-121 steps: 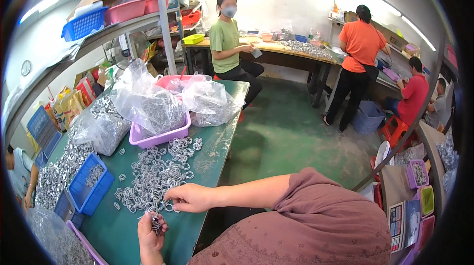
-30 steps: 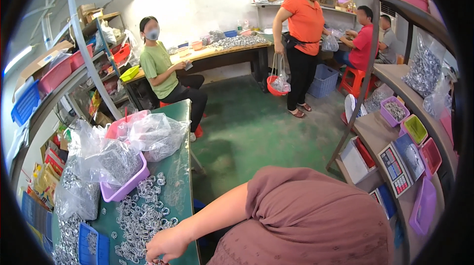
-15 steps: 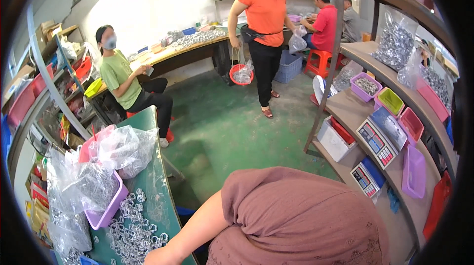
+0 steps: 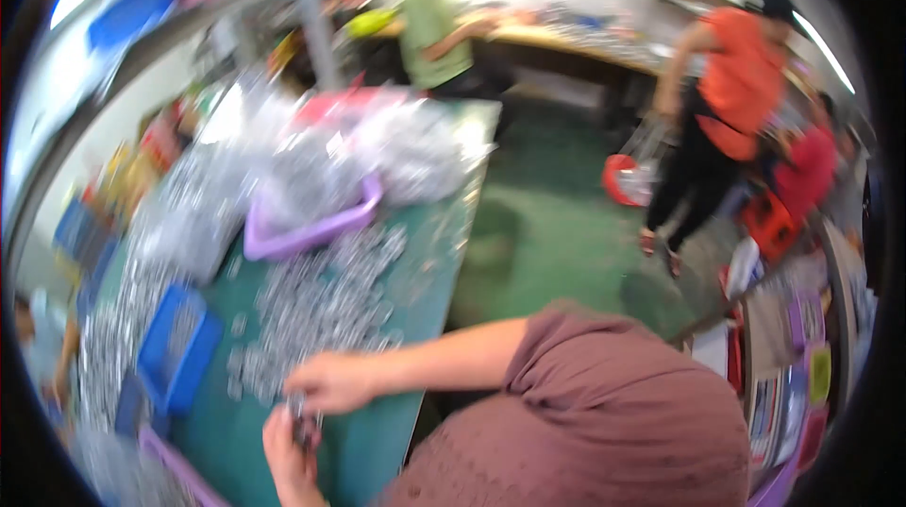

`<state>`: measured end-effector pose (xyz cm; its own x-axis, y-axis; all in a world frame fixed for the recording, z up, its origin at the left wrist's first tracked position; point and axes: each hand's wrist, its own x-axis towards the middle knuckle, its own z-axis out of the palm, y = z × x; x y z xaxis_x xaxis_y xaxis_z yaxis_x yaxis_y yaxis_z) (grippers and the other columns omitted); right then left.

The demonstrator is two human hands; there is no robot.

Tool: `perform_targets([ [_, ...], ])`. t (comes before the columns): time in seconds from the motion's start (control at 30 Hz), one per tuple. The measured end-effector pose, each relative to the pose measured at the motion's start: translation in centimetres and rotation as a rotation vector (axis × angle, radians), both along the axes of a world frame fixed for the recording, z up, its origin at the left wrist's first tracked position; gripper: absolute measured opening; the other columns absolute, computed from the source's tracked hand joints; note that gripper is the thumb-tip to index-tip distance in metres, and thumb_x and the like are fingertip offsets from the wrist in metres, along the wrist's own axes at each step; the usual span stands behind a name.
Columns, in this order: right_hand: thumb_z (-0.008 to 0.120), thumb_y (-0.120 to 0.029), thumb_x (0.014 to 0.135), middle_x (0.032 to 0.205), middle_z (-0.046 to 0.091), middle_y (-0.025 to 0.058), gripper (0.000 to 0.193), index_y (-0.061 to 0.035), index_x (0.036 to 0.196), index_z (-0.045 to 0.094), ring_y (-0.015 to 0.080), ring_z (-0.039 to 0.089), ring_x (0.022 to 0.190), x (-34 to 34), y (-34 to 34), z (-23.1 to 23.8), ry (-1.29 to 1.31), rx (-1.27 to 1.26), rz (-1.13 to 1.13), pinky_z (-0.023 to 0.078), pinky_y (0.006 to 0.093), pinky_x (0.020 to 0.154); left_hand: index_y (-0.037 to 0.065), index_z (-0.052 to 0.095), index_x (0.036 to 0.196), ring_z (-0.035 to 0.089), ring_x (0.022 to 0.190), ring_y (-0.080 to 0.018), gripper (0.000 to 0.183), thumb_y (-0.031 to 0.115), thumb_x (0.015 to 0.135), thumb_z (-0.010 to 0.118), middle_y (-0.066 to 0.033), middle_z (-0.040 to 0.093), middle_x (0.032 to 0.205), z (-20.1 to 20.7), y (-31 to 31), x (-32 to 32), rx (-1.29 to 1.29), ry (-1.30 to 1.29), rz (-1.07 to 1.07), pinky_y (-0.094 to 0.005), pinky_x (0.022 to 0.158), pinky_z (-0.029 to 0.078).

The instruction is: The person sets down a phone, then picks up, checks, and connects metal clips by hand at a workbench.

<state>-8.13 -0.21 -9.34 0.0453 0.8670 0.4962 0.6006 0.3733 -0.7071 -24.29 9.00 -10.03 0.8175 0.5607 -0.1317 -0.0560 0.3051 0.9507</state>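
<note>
My left hand (image 4: 287, 458) is near the lower edge over the green table (image 4: 368, 446), its fingers closed around several small shiny metal pieces (image 4: 306, 429) that look like rings. Just beyond it, my right hand (image 4: 332, 381) reaches in from the right, fingers bent down and pressed together at the top of those pieces. Blur hides what exactly its fingertips grip. Next to both hands, a loose heap of ring-shaped metal pieces (image 4: 326, 304) spreads over the tabletop.
A purple basket (image 4: 311, 235) under clear plastic bags (image 4: 411, 153) stands behind the heap. Left of my hands is a blue bin (image 4: 179, 346). A person in orange (image 4: 741, 82) stands across the floor with a red basket (image 4: 621, 180); one in green (image 4: 439, 35) sits beyond the table.
The view has swung left and down toward the table, so the room has shifted right. Both my hands now show together over the table; before, only part of the right one did.
</note>
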Motion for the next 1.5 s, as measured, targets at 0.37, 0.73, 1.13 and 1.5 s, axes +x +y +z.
perform_targets([
  [0.37, 0.061, -0.004, 0.076, 0.073, 0.057, 0.0023, 0.027, 0.0001, 0.101, 0.054, 0.0059, 0.052, 0.065, -0.1, 2.5, 0.1, 0.469, -0.144, 0.109, 0.045, 0.0212, 0.059, 0.001, 0.057, 0.094, 0.050, 0.051, -0.0098, 0.028, 0.025, 0.089, 0.043, -0.0010, 0.053, 0.064, 1.9, 1.6, 0.1, -0.195, -0.022, 0.067, -0.0182, 0.044, 0.038],
  [0.73, 0.059, 0.001, 0.077, 0.084, 0.055, 0.0015, 0.031, 0.0013, 0.107, 0.051, 0.0056, 0.052, 0.075, -0.3, 2.2, 0.2, 0.586, -0.285, 0.144, 0.044, 0.0191, 0.067, 0.007, 0.060, 0.092, 0.050, 0.052, -0.0067, 0.023, 0.025, 0.088, 0.046, 0.0023, 0.054, 0.065, 0.6, 2.0, -0.2, -0.185, 0.002, 0.046, -0.0168, 0.046, 0.036],
  [1.13, 0.060, 0.000, 0.076, 0.080, 0.055, 0.0012, 0.028, 0.0019, 0.103, 0.052, 0.0046, 0.051, 0.071, -0.4, 2.5, -0.6, 0.673, -0.212, 0.122, 0.044, 0.0185, 0.064, 0.008, 0.058, 0.082, 0.051, 0.052, -0.0067, 0.019, 0.025, 0.087, 0.050, 0.0019, 0.055, 0.064, 0.6, 1.9, 0.0, -0.227, 0.004, 0.057, -0.0168, 0.046, 0.039],
  [1.5, 0.057, 0.001, 0.078, 0.082, 0.057, 0.0029, 0.028, 0.0030, 0.105, 0.050, 0.0062, 0.053, 0.074, -0.3, 1.8, -0.3, 0.804, -0.307, 0.183, 0.044, 0.0199, 0.069, 0.008, 0.057, 0.081, 0.052, 0.052, -0.0076, 0.021, 0.027, 0.087, 0.050, 0.0012, 0.055, 0.063, 0.3, 1.6, 0.1, -0.261, 0.019, 0.051, -0.0178, 0.047, 0.040],
])
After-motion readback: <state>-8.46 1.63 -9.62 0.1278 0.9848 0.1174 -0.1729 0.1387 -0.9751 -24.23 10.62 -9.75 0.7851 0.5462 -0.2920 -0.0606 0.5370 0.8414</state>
